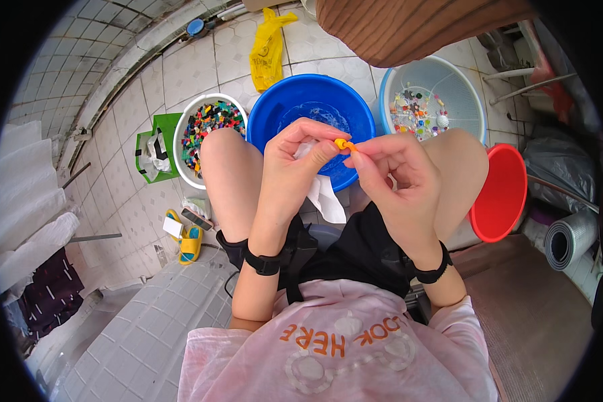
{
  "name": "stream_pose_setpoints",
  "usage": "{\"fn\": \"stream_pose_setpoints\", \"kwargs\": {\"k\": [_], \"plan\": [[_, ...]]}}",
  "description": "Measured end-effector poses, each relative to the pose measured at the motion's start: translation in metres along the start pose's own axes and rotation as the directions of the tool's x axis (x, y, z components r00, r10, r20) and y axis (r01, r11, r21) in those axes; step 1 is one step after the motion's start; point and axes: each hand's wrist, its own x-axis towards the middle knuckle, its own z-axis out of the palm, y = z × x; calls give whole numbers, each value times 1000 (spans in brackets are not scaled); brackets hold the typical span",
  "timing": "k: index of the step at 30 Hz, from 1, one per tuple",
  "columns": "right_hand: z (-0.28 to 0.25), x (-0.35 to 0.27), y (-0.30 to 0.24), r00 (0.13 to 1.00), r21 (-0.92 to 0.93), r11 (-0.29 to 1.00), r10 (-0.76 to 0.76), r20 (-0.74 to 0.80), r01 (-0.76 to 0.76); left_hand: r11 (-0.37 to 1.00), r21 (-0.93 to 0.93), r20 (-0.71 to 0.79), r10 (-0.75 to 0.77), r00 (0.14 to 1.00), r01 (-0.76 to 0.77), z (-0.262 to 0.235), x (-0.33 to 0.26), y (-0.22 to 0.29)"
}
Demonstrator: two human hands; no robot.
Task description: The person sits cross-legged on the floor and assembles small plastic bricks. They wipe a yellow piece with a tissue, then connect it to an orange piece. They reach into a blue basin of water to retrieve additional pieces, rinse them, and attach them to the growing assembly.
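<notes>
Above the blue basin [264,100], my two hands meet at a small orange and yellow plastic piece [342,143], too small for me to tell its kind. The thumb and fingertips of my left hand [285,164] pinch its yellow end. My right hand [402,177] pinches the orange end between thumb and forefinger. A crumpled white tissue [326,201] is tucked in my left palm and hangs down below it. Water with some bubbles lies in the basin.
A white tub [179,151] of colourful small bricks stands left, beside a green bag [146,137]. To the right are a pale blue-white basket [472,87] with small colourful pieces and a red basin [499,194]. A yellow plastic bag [266,53] lies beyond; yellow slippers [191,244] sit lower left.
</notes>
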Motion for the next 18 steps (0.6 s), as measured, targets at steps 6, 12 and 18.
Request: {"fn": "stream_pose_setpoints", "kwargs": {"k": [6, 12, 18], "plan": [[1, 2, 2, 971, -325, 918, -239, 7, 228, 994, 100, -42, 53, 998, -49, 5, 1, -2], [-4, 14, 1, 987, 106, 984, 131, 96, -141, 955, 255, -19, 163, 987, -152, 2, 7, -4], [-19, 32, -7, 904, 279, 867, 357, 235, -414, 970, 193, -48, 156, 987, -144, 6, 9, -8]]}}
